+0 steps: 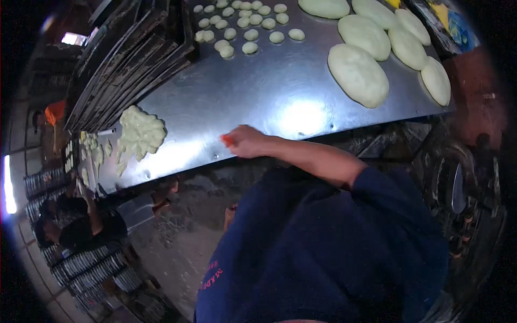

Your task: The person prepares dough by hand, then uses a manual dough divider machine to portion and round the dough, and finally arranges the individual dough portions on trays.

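Observation:
My right hand (pixel 249 142) reaches out over the near edge of the metal table (pixel 215 102), its fingers closed round a small red-orange object (pixel 227 140). Most of that object is hidden in the grip, and I cannot tell its kind. To the left of the hand, a lumpy spread of pale dough (pixel 141 133) lies on the table, with smaller dough strips (pixel 98 156) beyond it. My left hand (pixel 230 217) shows only as a small patch of skin beside my dark blue shirt, its fingers mostly hidden.
Several small dough balls (pixel 250 35) sit at the far side. Large flattened dough ovals (pixel 358 75) lie at the right. Dark trays (pixel 129 59) lean in a stack at the back left. Another person (pixel 89 226) is at the table's left end, near racks (pixel 81 269).

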`<state>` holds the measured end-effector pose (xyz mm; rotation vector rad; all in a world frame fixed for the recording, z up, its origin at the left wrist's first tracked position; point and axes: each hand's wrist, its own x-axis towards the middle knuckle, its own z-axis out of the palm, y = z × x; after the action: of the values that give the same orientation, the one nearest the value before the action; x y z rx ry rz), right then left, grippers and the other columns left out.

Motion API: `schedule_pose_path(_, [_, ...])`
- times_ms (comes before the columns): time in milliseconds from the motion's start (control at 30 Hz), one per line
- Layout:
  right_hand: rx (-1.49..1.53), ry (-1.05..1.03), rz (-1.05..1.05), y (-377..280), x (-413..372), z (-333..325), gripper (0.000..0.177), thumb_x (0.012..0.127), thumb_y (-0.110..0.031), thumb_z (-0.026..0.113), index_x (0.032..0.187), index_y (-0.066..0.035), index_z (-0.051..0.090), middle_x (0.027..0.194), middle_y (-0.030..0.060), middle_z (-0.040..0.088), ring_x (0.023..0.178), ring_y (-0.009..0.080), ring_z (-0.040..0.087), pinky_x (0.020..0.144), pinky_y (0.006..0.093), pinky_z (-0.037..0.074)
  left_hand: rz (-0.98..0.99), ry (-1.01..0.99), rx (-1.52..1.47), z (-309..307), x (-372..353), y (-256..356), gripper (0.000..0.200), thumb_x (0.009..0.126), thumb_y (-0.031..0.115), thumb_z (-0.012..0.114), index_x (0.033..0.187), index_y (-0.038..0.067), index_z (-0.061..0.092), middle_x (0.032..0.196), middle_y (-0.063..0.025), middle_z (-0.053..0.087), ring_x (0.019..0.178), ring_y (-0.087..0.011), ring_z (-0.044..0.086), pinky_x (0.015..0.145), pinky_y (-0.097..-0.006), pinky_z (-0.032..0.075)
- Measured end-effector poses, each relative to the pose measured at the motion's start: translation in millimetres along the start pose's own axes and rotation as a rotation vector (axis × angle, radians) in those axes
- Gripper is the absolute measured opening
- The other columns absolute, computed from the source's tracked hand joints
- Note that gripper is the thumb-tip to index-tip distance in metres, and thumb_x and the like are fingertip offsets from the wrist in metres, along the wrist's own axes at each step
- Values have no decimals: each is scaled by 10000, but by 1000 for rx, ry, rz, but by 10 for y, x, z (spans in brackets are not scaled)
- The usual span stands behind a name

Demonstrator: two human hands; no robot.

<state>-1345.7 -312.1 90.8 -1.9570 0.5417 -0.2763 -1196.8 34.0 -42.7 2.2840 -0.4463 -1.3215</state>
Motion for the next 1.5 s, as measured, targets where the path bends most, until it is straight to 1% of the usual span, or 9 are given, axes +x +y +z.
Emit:
schedule_pose_path(200, [69,911,471,616,-1461,-1208,111,867,-120,680,924,-25,670,823,79,706,726,185,674,710,330,543,169,110,-291,-602,163,174,129,931,90,557,888,6,644,751,-7,597,606,-98,523,513,-248,409])
schedule_pose_path(400, [-251,865,32,486,-1133,-1014,377,745,-190,746,1107,-136,657,1116,121,632,975,243,635,844,365,511,216,-461,-624,-538,889,-70,103,893,70,589,918,-6,654,748,-10,596,629,-103,552,522,-252,430])
schedule_pose_path(533, [-856,515,66,538,-1380,-449,306,830,-182,616,1122,-93,639,1139,164,598,960,357,605,901,472,493,647,-371,277,57,694,814,179,888,86,606,1014,-27,664,771,-38,621,665,-131,607,569,-258,470])
schedule_pose_path(800, [120,1348,1008,1119,-4327,700,364,835,-97,574,1190,-66,648,1025,172,693,886,243,685,796,375,535,917,-748,406,1204,-692,2644,258,952,221,624,1097,15,678,753,16,615,630,-42,544,541,-229,433])
schedule_pose_path(933, [1094,1961,874,1255,-5832,578,156,888,-135,530,1027,-126,601,827,61,618,762,226,691,583,327,567,1301,-639,393,2086,-1506,3487,229,950,199,621,988,-8,713,717,32,594,614,-55,495,568,-246,403])
schedule_pose_path(1233, [1492,1933,-9,1829,-7420,-736,452,832,-312,624,1193,-58,524,1109,184,571,877,360,612,707,512,554,2220,-778,239,5010,-4892,5242,270,885,188,658,1079,0,665,962,-161,673,914,-250,644,822,-359,494])
schedule_pose_path(1300, [1474,1734,473,2212,-7302,-445,356,904,-312,525,1162,-67,547,1011,171,653,769,326,674,660,474,579,2478,-299,513,5851,-5202,5515,608,805,339,717,1317,74,526,1310,-204,529,1210,-376,486,1002,-465,406])
schedule_pose_path(1333, [1344,1466,76,2420,-7470,-158,356,910,-358,519,1087,-57,587,893,150,681,732,273,692,585,441,576,2506,-182,556,6276,-5178,5621,738,787,476,719,1372,99,475,1355,-221,505,1241,-398,483,1025,-477,401])
schedule_pose_path(1500, [395,1382,695,1010,-8474,-924,311,871,-131,646,1166,-34,664,967,109,720,826,210,692,707,369,563,2036,-488,1346,6917,-5375,5816,722,593,679,773,666,-34,685,701,-210,680,681,-348,683,707,-432,548])
